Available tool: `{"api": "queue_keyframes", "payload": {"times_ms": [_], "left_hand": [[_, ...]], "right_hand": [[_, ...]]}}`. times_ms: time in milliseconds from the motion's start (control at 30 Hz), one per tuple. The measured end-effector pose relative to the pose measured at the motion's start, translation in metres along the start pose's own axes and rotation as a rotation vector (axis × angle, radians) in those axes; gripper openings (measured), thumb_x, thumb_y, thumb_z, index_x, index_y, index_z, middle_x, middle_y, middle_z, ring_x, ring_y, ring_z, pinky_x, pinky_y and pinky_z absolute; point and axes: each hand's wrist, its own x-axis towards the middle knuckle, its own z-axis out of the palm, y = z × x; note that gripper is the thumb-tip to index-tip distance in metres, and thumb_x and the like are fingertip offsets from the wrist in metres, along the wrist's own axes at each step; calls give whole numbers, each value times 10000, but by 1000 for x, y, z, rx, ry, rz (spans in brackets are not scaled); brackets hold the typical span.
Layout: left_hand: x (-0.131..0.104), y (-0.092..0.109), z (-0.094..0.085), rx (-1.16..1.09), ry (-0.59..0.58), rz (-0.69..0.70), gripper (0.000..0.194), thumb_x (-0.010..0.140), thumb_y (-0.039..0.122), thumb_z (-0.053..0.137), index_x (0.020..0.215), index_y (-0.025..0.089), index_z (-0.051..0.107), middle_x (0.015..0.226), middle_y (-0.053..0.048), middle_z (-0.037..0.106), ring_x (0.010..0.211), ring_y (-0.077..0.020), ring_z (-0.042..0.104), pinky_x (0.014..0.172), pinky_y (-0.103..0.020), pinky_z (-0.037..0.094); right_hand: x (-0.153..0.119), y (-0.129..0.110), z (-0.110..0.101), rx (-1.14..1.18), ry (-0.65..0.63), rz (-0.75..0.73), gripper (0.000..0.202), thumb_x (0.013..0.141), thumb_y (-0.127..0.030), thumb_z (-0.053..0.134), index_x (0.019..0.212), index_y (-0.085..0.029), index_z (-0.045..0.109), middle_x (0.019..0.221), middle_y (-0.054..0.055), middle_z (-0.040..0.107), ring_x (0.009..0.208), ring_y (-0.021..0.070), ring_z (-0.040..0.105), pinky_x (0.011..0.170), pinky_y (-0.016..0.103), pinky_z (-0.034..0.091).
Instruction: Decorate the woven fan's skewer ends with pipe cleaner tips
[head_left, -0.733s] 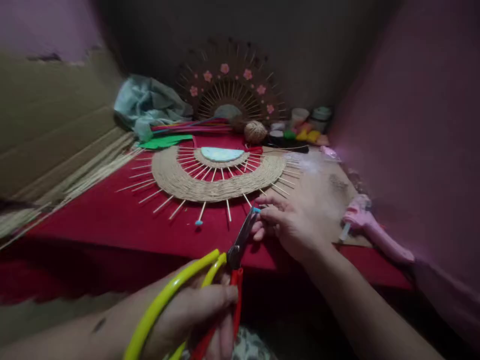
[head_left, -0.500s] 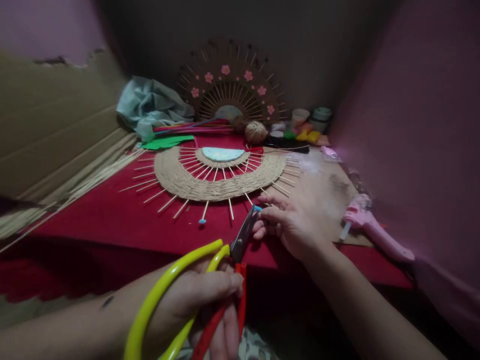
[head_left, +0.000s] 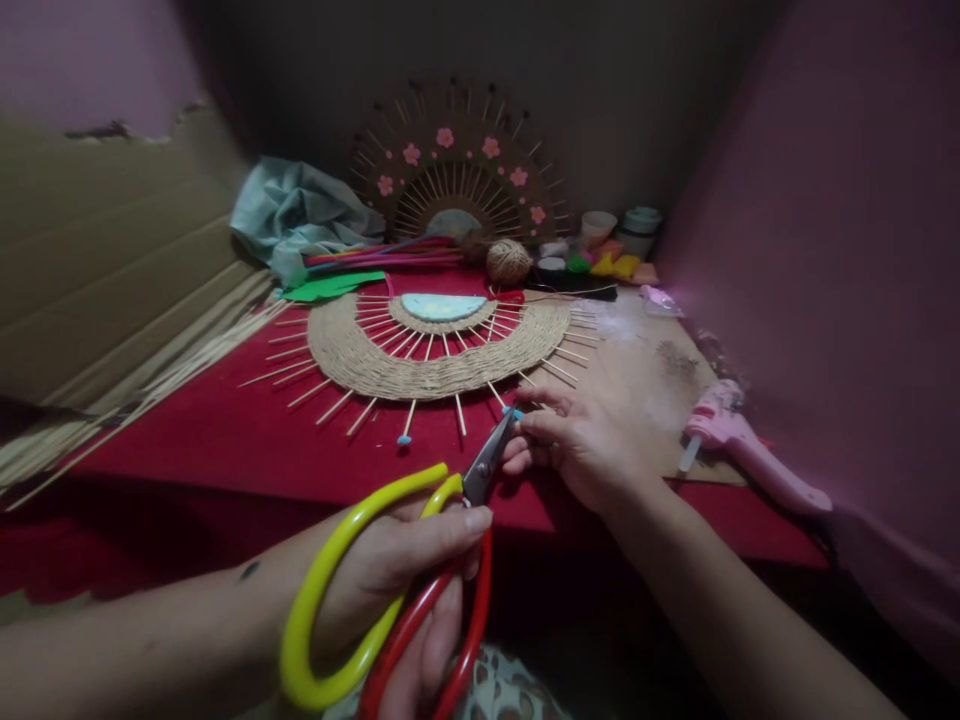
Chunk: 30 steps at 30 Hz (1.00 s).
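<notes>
My left hand (head_left: 409, 570) grips big scissors (head_left: 420, 560) with one yellow and one red loop handle; the blades (head_left: 487, 458) point up and right. My right hand (head_left: 581, 445) pinches a small blue bead (head_left: 514, 412) on a stick tip right at the blade ends. Beyond lies a half-round woven jute piece (head_left: 439, 352) with wooden sticks fanning out and a pale blue centre (head_left: 442, 305), flat on the red cloth (head_left: 225, 435). Another stick tip carries a blue bead (head_left: 405, 439).
A pink glue gun (head_left: 739, 445) lies at the right on a cardboard sheet (head_left: 660, 375). A finished brown fan with pink flowers (head_left: 461, 175) stands behind. A twine ball (head_left: 508, 262), small pots, a teal cloth (head_left: 296, 215), loose sticks (head_left: 135, 385) and a cardboard wall surround the work.
The scissor handles have spread wider in my left hand and dropped lower in view. The blades stay at the bead held by my right hand.
</notes>
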Motion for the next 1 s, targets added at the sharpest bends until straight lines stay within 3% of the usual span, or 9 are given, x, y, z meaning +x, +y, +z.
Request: {"api": "queue_keyframes", "payload": {"times_ms": [167, 300, 400, 533, 600, 767, 1000], "left_hand": [[-2, 0, -13, -132, -110, -52, 625, 865, 550, 359, 449, 147, 595, 302, -53, 483, 300, -112, 458, 362, -216, 311], [-1, -1, -18, -156, -139, -37, 553, 805, 567, 449, 458, 154, 571, 298, -53, 487, 291, -138, 465, 357, -239, 369], [3, -3, -18, -120, -105, -95, 504, 756, 568, 512, 467, 157, 545, 319, -43, 493, 282, -127, 441, 322, -228, 335], [4, -2, -13, -89, 121, -14, 463, 729, 550, 581, 497, 155, 509, 309, 19, 397, 295, -79, 390, 339, -187, 333], [3, -1, -11, -80, 180, -6, 451, 747, 562, 562, 545, 164, 500, 281, 46, 345, 260, -68, 339, 321, -176, 313], [3, -5, -16, -55, 144, -15, 435, 865, 534, 394, 634, 180, 496, 250, 47, 357, 191, -80, 302, 265, -165, 229], [9, -6, -20, -91, 67, -42, 469, 800, 547, 493, 517, 175, 446, 236, 13, 355, 193, -95, 332, 254, -181, 223]], "right_hand": [[1, 4, -3, 5, -18, -19, 422, 690, -61, 557, 1076, -148, 411, 581, -7, 620, 489, 160, 643, 480, 241, 562], [1, 4, -5, -1, -24, -28, 425, 694, -63, 560, 1078, -159, 408, 605, 2, 635, 503, 165, 651, 491, 254, 565], [1, 3, -5, -10, -23, -36, 423, 697, -75, 567, 1080, -160, 407, 611, 4, 639, 503, 163, 650, 499, 257, 566], [0, 3, -5, -16, -24, -46, 441, 683, -82, 574, 1084, -149, 403, 616, 16, 644, 524, 174, 659, 498, 256, 565], [0, 4, -5, -20, -20, -53, 458, 673, -84, 572, 1091, -146, 396, 629, 22, 647, 538, 182, 666, 499, 261, 568], [1, 4, -4, -36, -4, -43, 497, 671, -101, 582, 1124, -143, 385, 624, 15, 641, 517, 174, 657, 478, 251, 559], [-2, 2, -3, -84, 15, -36, 459, 672, -91, 579, 1092, -151, 404, 608, 15, 641, 540, 189, 669, 492, 259, 568]]}}
